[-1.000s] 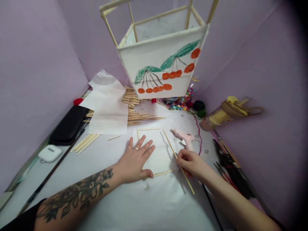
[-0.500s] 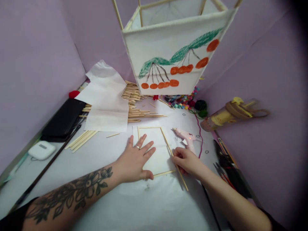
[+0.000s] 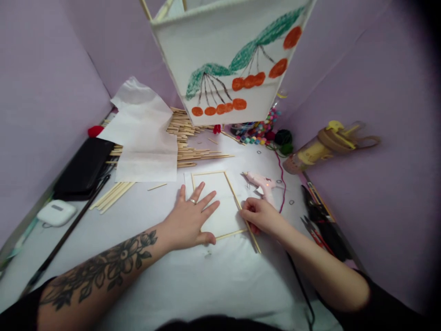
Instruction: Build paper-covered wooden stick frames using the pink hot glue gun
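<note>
A sheet of white paper [image 3: 223,209] lies on the table, edged with thin wooden sticks. My left hand [image 3: 193,214] rests flat over its left side, fingers spread, hiding part of the left edge. At the right edge, my right hand [image 3: 260,215] pinches a thin wooden stick [image 3: 254,240]. This stick runs along the paper's side, and its near end sticks out past the bottom corner. Just beyond my right hand lies a pink glue gun [image 3: 262,183] with a small orange light on it.
A white lantern [image 3: 220,50] with painted red berries hangs above the table's far side. Behind the paper are piled wooden sticks [image 3: 193,151] and crumpled white sheets [image 3: 144,147]. A black case [image 3: 84,168] lies left; a tumbler [image 3: 317,147] and pliers [image 3: 317,236] are right.
The view has shifted, so the lantern and table things sit higher and slightly left. My right hand keeps its pinch on the stick, and the stick lies closer along the paper's edge.
</note>
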`<state>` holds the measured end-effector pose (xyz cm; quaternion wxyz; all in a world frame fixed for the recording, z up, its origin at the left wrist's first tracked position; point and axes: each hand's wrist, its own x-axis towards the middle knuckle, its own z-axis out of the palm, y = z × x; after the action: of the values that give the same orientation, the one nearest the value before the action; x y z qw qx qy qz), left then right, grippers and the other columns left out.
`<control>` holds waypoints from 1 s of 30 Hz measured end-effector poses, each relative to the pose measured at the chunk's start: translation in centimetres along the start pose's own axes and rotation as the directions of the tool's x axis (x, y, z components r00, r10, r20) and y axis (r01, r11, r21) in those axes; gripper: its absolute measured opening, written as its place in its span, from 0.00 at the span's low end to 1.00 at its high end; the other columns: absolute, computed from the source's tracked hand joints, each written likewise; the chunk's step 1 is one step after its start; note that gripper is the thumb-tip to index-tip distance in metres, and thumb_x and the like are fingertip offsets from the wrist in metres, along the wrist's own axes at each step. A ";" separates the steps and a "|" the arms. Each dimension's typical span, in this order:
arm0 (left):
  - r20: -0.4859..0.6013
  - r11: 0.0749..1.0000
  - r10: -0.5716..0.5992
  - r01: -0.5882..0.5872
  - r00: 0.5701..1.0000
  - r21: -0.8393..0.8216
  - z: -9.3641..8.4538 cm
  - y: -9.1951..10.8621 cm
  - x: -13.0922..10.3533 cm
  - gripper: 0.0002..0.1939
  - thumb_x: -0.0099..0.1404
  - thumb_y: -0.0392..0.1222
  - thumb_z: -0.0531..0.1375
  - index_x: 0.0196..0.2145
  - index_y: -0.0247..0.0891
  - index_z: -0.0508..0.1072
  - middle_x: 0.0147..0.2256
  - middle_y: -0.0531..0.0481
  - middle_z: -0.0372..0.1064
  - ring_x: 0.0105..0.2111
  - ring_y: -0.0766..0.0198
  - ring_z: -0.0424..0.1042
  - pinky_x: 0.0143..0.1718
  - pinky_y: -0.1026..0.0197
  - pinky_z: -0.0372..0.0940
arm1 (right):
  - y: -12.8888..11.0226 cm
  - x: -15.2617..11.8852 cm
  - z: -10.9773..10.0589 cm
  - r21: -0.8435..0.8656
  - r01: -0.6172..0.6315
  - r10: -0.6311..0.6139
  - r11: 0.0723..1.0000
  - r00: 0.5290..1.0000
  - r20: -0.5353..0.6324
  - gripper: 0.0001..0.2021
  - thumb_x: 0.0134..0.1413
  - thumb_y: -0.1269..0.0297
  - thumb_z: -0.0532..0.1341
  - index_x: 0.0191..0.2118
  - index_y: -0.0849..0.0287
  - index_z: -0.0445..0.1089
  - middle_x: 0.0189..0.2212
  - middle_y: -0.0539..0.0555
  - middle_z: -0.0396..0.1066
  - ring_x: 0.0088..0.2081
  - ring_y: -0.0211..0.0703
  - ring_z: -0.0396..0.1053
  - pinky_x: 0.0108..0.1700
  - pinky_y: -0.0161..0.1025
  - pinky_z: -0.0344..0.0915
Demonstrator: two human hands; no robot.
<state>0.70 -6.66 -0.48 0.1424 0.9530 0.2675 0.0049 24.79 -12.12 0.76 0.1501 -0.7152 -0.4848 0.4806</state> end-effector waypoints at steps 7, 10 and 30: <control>0.054 0.980 0.198 -0.196 0.979 -0.041 -0.2 3.3 -1.0 0.38 0.64 0.68 0.47 0.63 0.42 0.58 0.62 0.40 0.57 0.66 0.40 0.39 0.58 0.24 0.27 | -0.5 0.1 -0.1 -0.077 0.029 -0.035 0.997 0.997 -0.069 0.08 0.49 0.69 0.58 0.23 0.56 0.59 0.12 0.43 0.62 0.13 0.34 0.61 0.16 0.30 0.53; 0.112 0.979 0.204 -0.200 0.973 -0.047 0.1 4.3 -1.1 0.37 0.65 0.66 0.49 0.62 0.41 0.59 0.61 0.40 0.58 0.66 0.41 0.42 0.59 0.25 0.29 | -0.6 0.1 -0.1 -0.103 0.040 -0.048 0.994 0.995 -0.085 0.08 0.49 0.69 0.58 0.22 0.56 0.59 0.12 0.44 0.61 0.12 0.34 0.61 0.16 0.30 0.54; 0.144 0.979 0.199 -0.192 0.969 -0.063 0.6 4.3 -0.9 0.36 0.64 0.64 0.52 0.61 0.39 0.60 0.62 0.41 0.56 0.65 0.42 0.46 0.60 0.25 0.32 | -0.6 0.5 0.1 -0.243 0.028 -0.054 0.970 0.994 -0.098 0.10 0.52 0.65 0.57 0.22 0.57 0.60 0.14 0.47 0.66 0.13 0.35 0.62 0.19 0.32 0.55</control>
<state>2.16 -10.79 0.18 0.1837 0.9686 0.1609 -0.0459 24.40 -11.47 0.85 0.0970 -0.7420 -0.5459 0.3768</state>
